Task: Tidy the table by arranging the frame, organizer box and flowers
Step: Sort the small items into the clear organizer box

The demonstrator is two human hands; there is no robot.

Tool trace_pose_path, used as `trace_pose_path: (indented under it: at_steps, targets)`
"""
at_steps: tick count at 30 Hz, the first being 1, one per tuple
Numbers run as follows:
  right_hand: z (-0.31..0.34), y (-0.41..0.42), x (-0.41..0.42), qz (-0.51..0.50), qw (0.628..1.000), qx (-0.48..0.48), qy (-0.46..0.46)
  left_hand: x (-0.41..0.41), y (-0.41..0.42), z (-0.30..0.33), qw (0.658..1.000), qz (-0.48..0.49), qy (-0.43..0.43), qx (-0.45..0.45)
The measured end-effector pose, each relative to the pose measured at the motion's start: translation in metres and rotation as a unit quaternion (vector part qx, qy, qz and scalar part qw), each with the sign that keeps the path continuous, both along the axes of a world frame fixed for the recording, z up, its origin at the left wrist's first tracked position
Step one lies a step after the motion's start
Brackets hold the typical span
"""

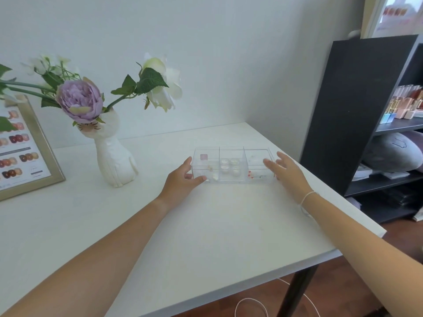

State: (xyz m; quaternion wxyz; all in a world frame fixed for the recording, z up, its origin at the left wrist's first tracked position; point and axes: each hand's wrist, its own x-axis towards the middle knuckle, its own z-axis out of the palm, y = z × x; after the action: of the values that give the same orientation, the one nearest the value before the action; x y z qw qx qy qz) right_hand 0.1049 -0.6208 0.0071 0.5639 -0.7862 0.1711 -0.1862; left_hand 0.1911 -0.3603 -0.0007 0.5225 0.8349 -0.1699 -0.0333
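While both hands flank the clear organizer box (232,164) on the white table (206,225), left hand (180,181) touches its left end, fingers spread; right hand (286,172) open beside its right end, grasping nothing.

Flowers (80,100) and frame (25,152) stand left of it.

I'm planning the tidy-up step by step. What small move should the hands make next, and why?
Probably close both hands on the organizer box: the left hand touches its left end, and the right hand is open at its right end, neither gripping yet.
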Motion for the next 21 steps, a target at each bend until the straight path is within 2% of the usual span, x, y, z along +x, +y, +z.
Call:
trace_pose_path:
  at_steps: [4,8,12,21]
  targets:
    - [-0.005,0.001,0.000,0.042,0.996,-0.069,0.047,-0.003,-0.004,0.001,0.999,-0.008,-0.022,0.026]
    - [-0.008,0.004,0.004,0.029,0.986,-0.154,0.059,-0.004,-0.007,-0.002,0.996,0.034,-0.051,0.069]
    - [-0.009,0.002,0.010,0.009,0.987,-0.155,0.039,-0.007,-0.012,-0.002,0.987,0.058,-0.114,0.094]
    - [-0.007,-0.012,0.051,0.007,0.993,-0.121,0.016,0.015,-0.028,-0.004,0.987,0.096,-0.116,0.051]
